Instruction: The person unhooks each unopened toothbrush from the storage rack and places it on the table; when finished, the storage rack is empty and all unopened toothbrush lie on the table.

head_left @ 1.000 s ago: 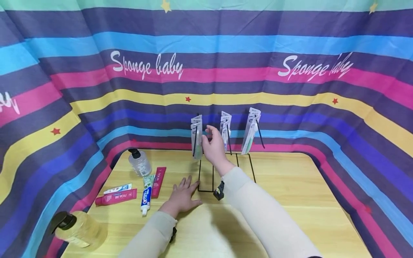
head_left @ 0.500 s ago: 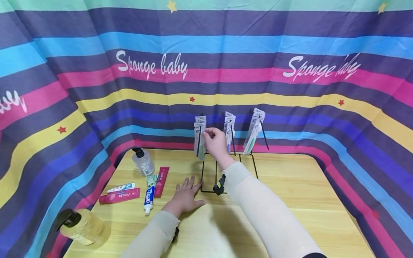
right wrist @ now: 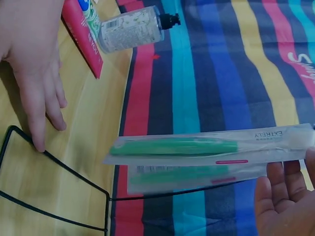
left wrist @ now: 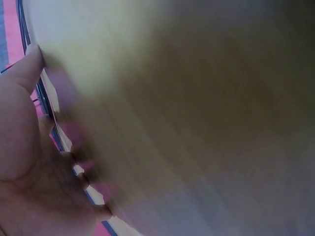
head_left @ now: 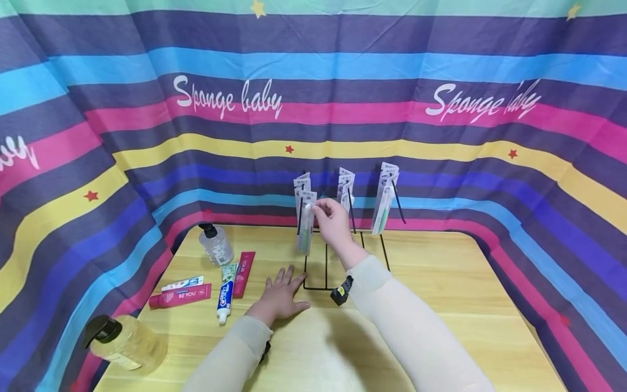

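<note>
My right hand (head_left: 319,207) pinches the top of a toothbrush pack (head_left: 306,224) with a green handle, held just in front of the left hook of a black wire rack (head_left: 313,272). In the right wrist view that toothbrush pack (right wrist: 197,147) lies across the frame, with another pack (right wrist: 192,176) behind it and my right hand (right wrist: 283,196) at the lower right. More packs hang on the middle hook (head_left: 345,189) and the right hook (head_left: 384,201). My left hand (head_left: 281,294) lies flat on the wooden table (head_left: 441,294), fingertips at the rack's base wire (right wrist: 54,196).
Left of the rack lie a Crest toothpaste tube (head_left: 225,296), two red tubes (head_left: 180,298) and a small white tube (head_left: 181,283). A clear pump bottle (head_left: 215,246) stands behind them and a yellow pump bottle (head_left: 124,344) at the front left. A striped cloth (head_left: 313,109) walls the table.
My right hand has drawn one toothbrush pack forward and a little down from the left hook's stack. The left hand has stayed flat by the rack's base.
</note>
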